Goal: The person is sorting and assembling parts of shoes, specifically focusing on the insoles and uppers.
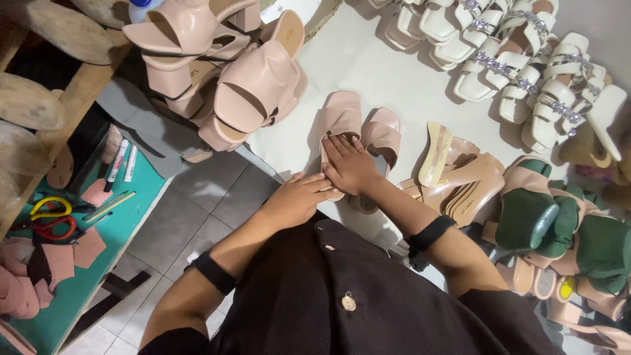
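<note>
Head view shows me both hands down on a pink slide sandal [340, 125] that lies on the white work surface [394, 72], close to its near edge, toe band pointing away from me. My right hand [350, 164] lies flat on the sandal's footbed with the fingers [342, 143] spread and pressing just behind the wide band. My left hand [299, 197] comes in from the side, fingertips meeting the sandal's heel end beside the right wrist. Neither hand is closed around anything; both are open palms pressing, not clamping.

A second pink sandal [383, 135] sits just beside it on the right, touching or nearly so. I judge the sandal light, with a soft padded band that would dent or crease if pinched hard, and a stiffer sole underneath. I would take it by the sole edges at mid-length, or hook under the band, not by the band's face. The smooth upper looks a little slippery.

Near by: a stack of loose tan insoles [460, 181], green shoe lasts [526, 213] to the right, white strappy sandals [526, 59] beyond, heeled pink sandals [250, 85] piled at upper left, and scissors [49, 217] on a teal mat [131, 217].
</note>
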